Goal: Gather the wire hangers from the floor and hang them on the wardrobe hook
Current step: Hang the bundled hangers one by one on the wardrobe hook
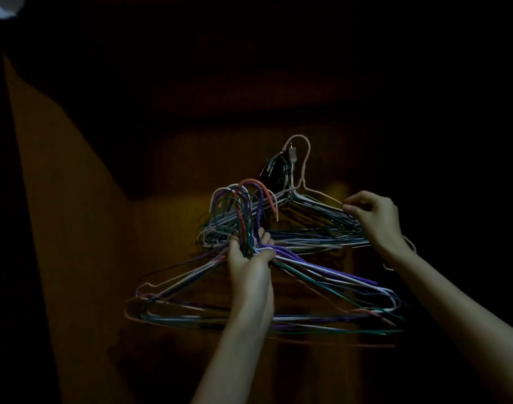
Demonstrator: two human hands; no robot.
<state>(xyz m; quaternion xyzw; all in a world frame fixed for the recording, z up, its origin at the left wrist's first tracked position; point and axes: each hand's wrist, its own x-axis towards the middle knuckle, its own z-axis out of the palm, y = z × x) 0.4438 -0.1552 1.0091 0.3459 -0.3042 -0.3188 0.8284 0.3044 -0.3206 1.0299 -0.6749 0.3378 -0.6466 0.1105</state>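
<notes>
- Head view: we see a dim wardrobe (74, 199) of brown wood, with both arms raised in front of it.
- The left hand (251, 266) grasps a bundle (322, 287) of wire hangers at their necks, fingers curled round the wires; the coloured hooks (243, 196) rise just above this hand and the shoulders spread out below it to both sides.
- The right hand (372, 217) pinches the right shoulder of a second set of hangers (316, 228), which lies between the two hands, behind the bundle.
- Above and between the hands, a pale hanger's loop (300, 141) sits over a small wardrobe hook (291, 151); we cannot tell whether the other hangers of that set also rest on it.
- A dark object hangs just below the hook; we cannot tell what it is.
</notes>
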